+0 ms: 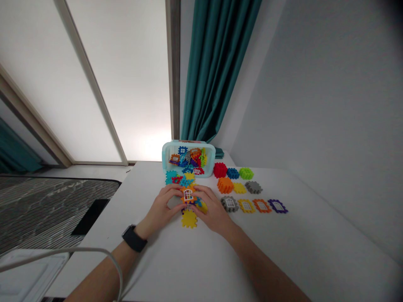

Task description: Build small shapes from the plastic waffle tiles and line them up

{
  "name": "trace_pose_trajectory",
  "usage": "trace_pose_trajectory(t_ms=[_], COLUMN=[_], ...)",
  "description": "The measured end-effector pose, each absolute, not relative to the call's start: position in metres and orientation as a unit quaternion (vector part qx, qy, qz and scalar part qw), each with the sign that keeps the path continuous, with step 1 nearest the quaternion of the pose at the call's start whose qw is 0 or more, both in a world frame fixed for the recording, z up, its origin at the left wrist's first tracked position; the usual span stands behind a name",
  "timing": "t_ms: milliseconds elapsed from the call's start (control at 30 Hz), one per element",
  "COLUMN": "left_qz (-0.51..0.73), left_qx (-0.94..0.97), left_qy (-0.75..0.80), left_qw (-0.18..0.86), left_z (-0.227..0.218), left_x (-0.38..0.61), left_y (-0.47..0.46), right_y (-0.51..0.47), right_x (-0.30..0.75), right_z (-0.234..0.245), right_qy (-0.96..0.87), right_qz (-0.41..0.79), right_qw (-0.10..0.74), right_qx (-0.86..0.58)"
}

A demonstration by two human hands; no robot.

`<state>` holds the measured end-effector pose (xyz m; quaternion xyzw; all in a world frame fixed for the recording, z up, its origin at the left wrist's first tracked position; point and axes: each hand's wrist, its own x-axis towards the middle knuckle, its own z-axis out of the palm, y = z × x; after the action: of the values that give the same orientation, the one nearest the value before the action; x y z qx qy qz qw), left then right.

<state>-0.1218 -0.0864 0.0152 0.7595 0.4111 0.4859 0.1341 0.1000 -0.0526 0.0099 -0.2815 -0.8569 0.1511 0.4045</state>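
At the middle of the white table [176, 256], you are gripping an orange window block [188, 195] with the curled fingers of your left hand [163, 204] and right hand [210, 208], just above a yellow gear block [189, 219]. Ten blocks [239, 188] are lying in rows to your right, more are filling the pale blue bin [164, 153] ahead, and open table is stretching toward you.

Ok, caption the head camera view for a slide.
Left hand and right hand grip an orange plastic window tile near a yellow gear-shaped tile and a pale blue plastic bin.
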Motion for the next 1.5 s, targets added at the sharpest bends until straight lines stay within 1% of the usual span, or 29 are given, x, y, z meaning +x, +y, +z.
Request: trace_pose_trajectory(t_ms=[300, 700, 900, 1133, 1333, 1500], left_qz=[0.484, 0.49, 0.448, 0.379, 0.304, 0.227], left_qx=[0.766, 0.769, 0.791, 0.845, 0.894, 0.924], left_qy=[0.403, 0.392, 0.399, 0.374, 0.329, 0.298], left_qw=[0.128, 0.123, 0.117, 0.049, -0.027, -0.077], left_z=[0.017, 0.02, 0.024, 0.029, 0.03, 0.025], left_x=[-0.117, -0.111, -0.097, -0.071, -0.026, 0.017], left_y=[-0.09, -0.093, -0.095, -0.087, -0.076, -0.072], right_y=[-0.052, -0.057, -0.061, -0.061, -0.045, -0.036], right_x=[0.102, 0.11, 0.133, 0.193, 0.265, 0.32], right_z=[0.015, 0.031, 0.034, 0.025, 0.007, -0.007], right_qy=[-0.859, -0.876, -0.88, -0.867, -0.842, -0.813], right_qz=[0.143, 0.136, 0.121, 0.076, 0.048, 0.053], right_qw=[0.41, 0.374, 0.371, 0.379, 0.385, 0.377], right_qx=[-0.27, -0.273, -0.27, -0.314, -0.375, -0.44])
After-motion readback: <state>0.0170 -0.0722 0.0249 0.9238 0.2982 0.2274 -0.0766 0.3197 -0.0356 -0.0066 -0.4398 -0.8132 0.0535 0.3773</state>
